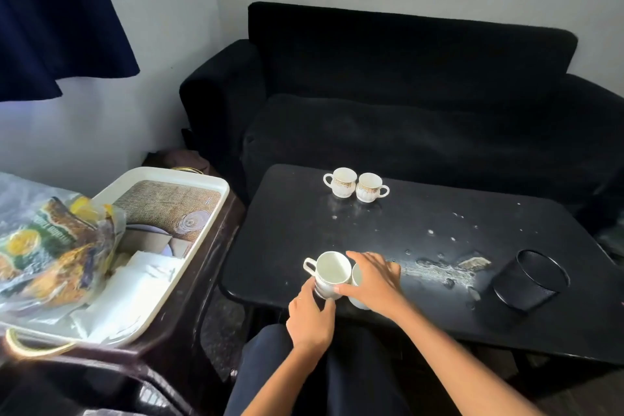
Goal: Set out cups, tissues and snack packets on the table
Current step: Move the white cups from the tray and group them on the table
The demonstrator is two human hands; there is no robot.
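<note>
White near cup (332,275) gripped in left hand (310,317); right hand (373,277) over, perhaps gripping, half-hidden second cup (358,290).

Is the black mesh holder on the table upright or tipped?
Tipped. The black mesh holder lies on its side on the table, open rim facing up and away toward the sofa.
</note>
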